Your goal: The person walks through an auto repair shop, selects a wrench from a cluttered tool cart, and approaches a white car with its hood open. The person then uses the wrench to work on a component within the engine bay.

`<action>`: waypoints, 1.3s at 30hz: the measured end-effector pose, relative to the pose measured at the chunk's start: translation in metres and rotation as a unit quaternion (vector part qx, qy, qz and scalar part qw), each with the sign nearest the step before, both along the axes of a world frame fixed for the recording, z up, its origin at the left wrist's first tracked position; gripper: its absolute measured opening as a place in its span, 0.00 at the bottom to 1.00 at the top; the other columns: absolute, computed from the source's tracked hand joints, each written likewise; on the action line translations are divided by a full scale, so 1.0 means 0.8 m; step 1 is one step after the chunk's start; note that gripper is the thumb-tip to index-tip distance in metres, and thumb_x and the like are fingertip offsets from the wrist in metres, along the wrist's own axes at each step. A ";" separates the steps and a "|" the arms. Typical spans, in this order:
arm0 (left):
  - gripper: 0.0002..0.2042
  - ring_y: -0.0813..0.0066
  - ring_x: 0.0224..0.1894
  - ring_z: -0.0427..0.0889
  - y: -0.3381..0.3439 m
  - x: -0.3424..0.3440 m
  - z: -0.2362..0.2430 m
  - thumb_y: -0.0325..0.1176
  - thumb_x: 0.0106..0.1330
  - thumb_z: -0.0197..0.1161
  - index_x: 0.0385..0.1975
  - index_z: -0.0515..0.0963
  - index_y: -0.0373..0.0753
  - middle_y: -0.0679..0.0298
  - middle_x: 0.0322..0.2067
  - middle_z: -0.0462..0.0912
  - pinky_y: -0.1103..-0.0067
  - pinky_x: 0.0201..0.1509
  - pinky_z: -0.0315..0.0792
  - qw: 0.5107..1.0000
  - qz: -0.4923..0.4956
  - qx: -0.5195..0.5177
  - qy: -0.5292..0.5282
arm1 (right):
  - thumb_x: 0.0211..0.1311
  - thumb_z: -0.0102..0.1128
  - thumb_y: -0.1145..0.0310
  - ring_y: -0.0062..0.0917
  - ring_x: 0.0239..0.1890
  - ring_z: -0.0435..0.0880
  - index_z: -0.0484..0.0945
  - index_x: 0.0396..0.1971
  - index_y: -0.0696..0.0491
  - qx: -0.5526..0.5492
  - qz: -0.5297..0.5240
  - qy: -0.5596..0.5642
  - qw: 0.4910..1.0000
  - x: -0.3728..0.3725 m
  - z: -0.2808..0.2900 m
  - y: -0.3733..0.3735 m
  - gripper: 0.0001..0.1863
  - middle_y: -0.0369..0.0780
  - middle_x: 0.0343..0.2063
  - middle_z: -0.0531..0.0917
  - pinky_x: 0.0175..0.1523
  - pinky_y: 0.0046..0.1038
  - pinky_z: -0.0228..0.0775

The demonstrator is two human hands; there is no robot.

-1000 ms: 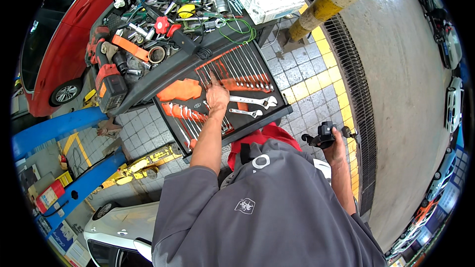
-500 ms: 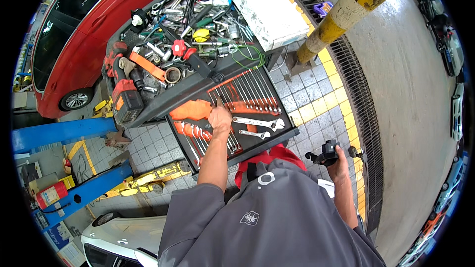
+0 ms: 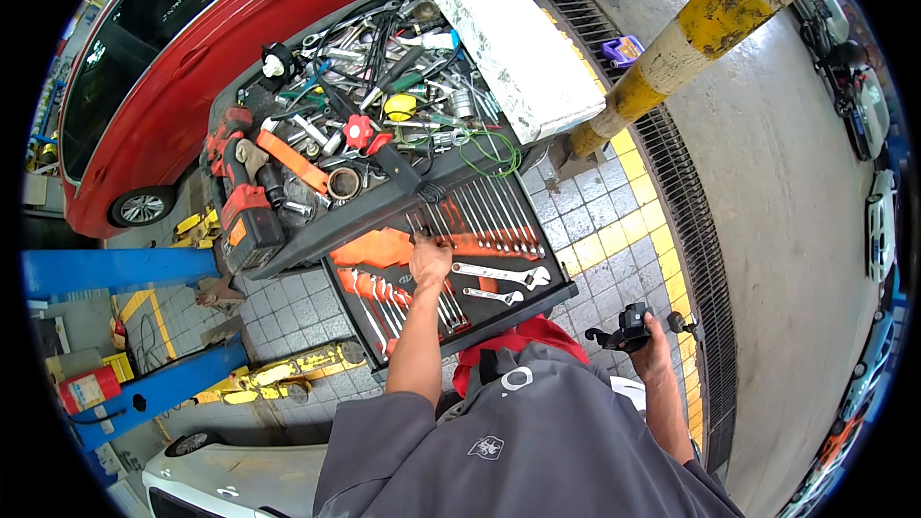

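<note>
My left hand (image 3: 431,257) reaches down into an open tool drawer (image 3: 460,334), its fingers drawn together at the left end of a row of long wrenches (image 3: 494,216). What those fingers grip, if anything, is hidden. Two adjustable wrenches, a larger one (image 3: 502,275) and a smaller one (image 3: 493,296), lie to the right of the hand. Another set of wrenches (image 3: 389,302) sits on orange lining (image 3: 372,247) at the drawer's left. Off to the right, my right hand (image 3: 654,353) holds a small black camera (image 3: 633,324) with a clamp-like mount.
Above the drawer, the cart top (image 3: 369,197) is heaped with tools, a red power tool (image 3: 240,187) and a white box (image 3: 518,48). A yellow-and-white post (image 3: 672,53) stands at right. A red car (image 3: 192,67) is beyond, and blue lift arms (image 3: 115,273) lie left.
The view has shifted slightly, so cart and drawer sit a little lower in it. My left hand stays over the same wrenches, and my right hand still holds the camera.
</note>
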State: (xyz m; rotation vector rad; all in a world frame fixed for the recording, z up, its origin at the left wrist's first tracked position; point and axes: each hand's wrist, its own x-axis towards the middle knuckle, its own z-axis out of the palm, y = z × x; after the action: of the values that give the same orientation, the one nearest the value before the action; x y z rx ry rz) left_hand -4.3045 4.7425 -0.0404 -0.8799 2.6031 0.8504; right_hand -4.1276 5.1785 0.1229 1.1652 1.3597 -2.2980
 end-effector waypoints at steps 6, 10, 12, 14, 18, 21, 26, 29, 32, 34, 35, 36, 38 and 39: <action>0.04 0.78 0.25 0.77 -0.052 0.010 -0.002 0.29 0.66 0.61 0.38 0.78 0.38 0.66 0.27 0.80 0.79 0.28 0.71 0.828 0.203 0.523 -0.017 | 0.71 0.59 0.52 0.29 0.36 0.83 0.79 0.49 0.56 0.001 -0.015 0.002 1.000 -0.007 0.013 -0.015 0.22 0.40 0.38 0.85 0.40 0.32 0.75; 0.07 0.79 0.27 0.78 -0.041 0.045 0.047 0.29 0.66 0.61 0.41 0.79 0.37 0.68 0.27 0.79 0.79 0.33 0.73 0.803 0.135 0.576 -0.076 | 0.71 0.58 0.51 0.30 0.35 0.83 0.78 0.48 0.54 0.008 -0.017 -0.001 1.000 -0.005 0.012 -0.025 0.21 0.39 0.37 0.85 0.41 0.33 0.74; 0.10 0.80 0.31 0.78 -0.031 0.062 0.048 0.34 0.66 0.62 0.44 0.81 0.38 0.69 0.30 0.79 0.80 0.37 0.73 0.818 0.011 0.563 -0.121 | 0.72 0.56 0.50 0.31 0.35 0.82 0.77 0.50 0.52 0.016 -0.011 -0.005 1.000 -0.006 0.012 -0.032 0.21 0.38 0.37 0.84 0.41 0.34 0.71; 0.09 0.83 0.32 0.75 -0.007 0.072 0.073 0.34 0.70 0.60 0.44 0.80 0.36 0.70 0.31 0.78 0.80 0.39 0.73 0.814 -0.069 0.563 -0.122 | 0.72 0.57 0.50 0.32 0.39 0.84 0.77 0.53 0.53 -0.010 0.010 0.002 1.000 -0.005 0.005 -0.030 0.23 0.39 0.40 0.86 0.48 0.38 0.75; 0.15 0.82 0.34 0.75 0.032 0.072 0.113 0.42 0.75 0.61 0.48 0.80 0.36 0.69 0.33 0.78 0.80 0.40 0.71 0.794 -0.258 0.540 -0.108 | 0.70 0.60 0.50 0.35 0.48 0.85 0.76 0.57 0.54 -0.037 0.040 0.008 0.998 -0.012 -0.001 -0.039 0.26 0.42 0.47 0.86 0.58 0.44 0.76; 0.17 0.71 0.40 0.81 0.058 0.064 0.146 0.45 0.76 0.60 0.50 0.80 0.38 0.62 0.37 0.84 0.73 0.47 0.75 0.786 -0.379 0.487 -0.028 | 0.65 0.66 0.49 0.36 0.53 0.85 0.76 0.57 0.59 -0.044 0.068 0.040 0.996 -0.038 0.016 -0.069 0.31 0.46 0.51 0.85 0.60 0.41 0.77; 0.18 0.53 0.45 0.85 0.102 0.055 0.173 0.44 0.75 0.61 0.52 0.79 0.36 0.50 0.42 0.86 0.64 0.49 0.76 0.746 -0.472 0.469 0.028 | 0.61 0.69 0.50 0.36 0.58 0.83 0.72 0.62 0.66 -0.060 0.133 0.083 0.986 -0.078 0.056 -0.122 0.39 0.49 0.61 0.80 0.64 0.39 0.75; 0.15 0.47 0.44 0.84 0.114 0.047 0.184 0.40 0.72 0.61 0.47 0.79 0.34 0.47 0.39 0.85 0.61 0.46 0.76 0.737 -0.509 0.444 0.011 | 0.61 0.70 0.50 0.37 0.62 0.80 0.72 0.63 0.64 -0.081 0.170 0.084 0.979 -0.079 0.043 -0.119 0.39 0.50 0.63 0.78 0.66 0.41 0.74; 0.15 0.46 0.43 0.84 0.114 0.044 0.205 0.39 0.71 0.60 0.47 0.78 0.34 0.47 0.38 0.85 0.58 0.46 0.75 0.732 -0.508 0.451 0.037 | 0.62 0.69 0.49 0.37 0.61 0.81 0.74 0.62 0.61 -0.083 0.168 0.101 0.977 -0.090 0.054 -0.140 0.37 0.49 0.60 0.80 0.67 0.42 0.72; 0.15 0.45 0.45 0.84 0.110 0.037 0.218 0.39 0.69 0.58 0.47 0.79 0.34 0.47 0.39 0.85 0.57 0.48 0.75 0.724 -0.538 0.431 -0.021 | 0.63 0.68 0.48 0.37 0.60 0.81 0.74 0.61 0.61 -0.073 0.147 0.107 0.981 -0.094 0.061 -0.152 0.36 0.48 0.58 0.81 0.67 0.42 0.71; 0.15 0.45 0.45 0.84 0.110 0.038 0.215 0.39 0.69 0.58 0.47 0.79 0.34 0.47 0.39 0.85 0.58 0.48 0.75 0.722 -0.541 0.430 -0.021 | 0.64 0.68 0.48 0.38 0.58 0.82 0.75 0.60 0.59 -0.069 0.135 0.112 0.982 -0.091 0.054 -0.150 0.34 0.47 0.56 0.82 0.68 0.42 0.71; 0.15 0.45 0.45 0.84 0.110 0.040 0.212 0.39 0.69 0.58 0.47 0.80 0.34 0.47 0.39 0.85 0.58 0.48 0.75 0.720 -0.544 0.430 -0.021 | 0.64 0.68 0.48 0.39 0.58 0.82 0.76 0.60 0.59 -0.072 0.135 0.109 0.982 -0.091 0.053 -0.149 0.34 0.46 0.56 0.82 0.67 0.43 0.71; 0.16 0.46 0.44 0.84 0.107 0.041 0.207 0.42 0.69 0.61 0.47 0.80 0.35 0.48 0.39 0.85 0.59 0.48 0.76 0.722 -0.533 0.442 -0.016 | 0.64 0.67 0.48 0.39 0.58 0.82 0.76 0.59 0.59 -0.078 0.132 0.106 0.982 -0.094 0.051 -0.146 0.33 0.46 0.55 0.83 0.67 0.43 0.71; 0.17 0.47 0.44 0.85 0.104 0.042 0.206 0.43 0.69 0.62 0.47 0.81 0.35 0.49 0.39 0.86 0.60 0.48 0.76 0.722 -0.527 0.448 -0.013 | 0.64 0.67 0.48 0.39 0.57 0.82 0.76 0.58 0.58 -0.082 0.134 0.105 0.982 -0.095 0.049 -0.144 0.32 0.46 0.54 0.83 0.66 0.42 0.72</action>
State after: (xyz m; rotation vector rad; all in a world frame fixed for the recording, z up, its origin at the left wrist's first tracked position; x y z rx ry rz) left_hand -4.2710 4.8255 0.1241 0.7841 1.7091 1.3673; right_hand -4.2032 5.0637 0.1624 0.6598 1.2747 -2.3309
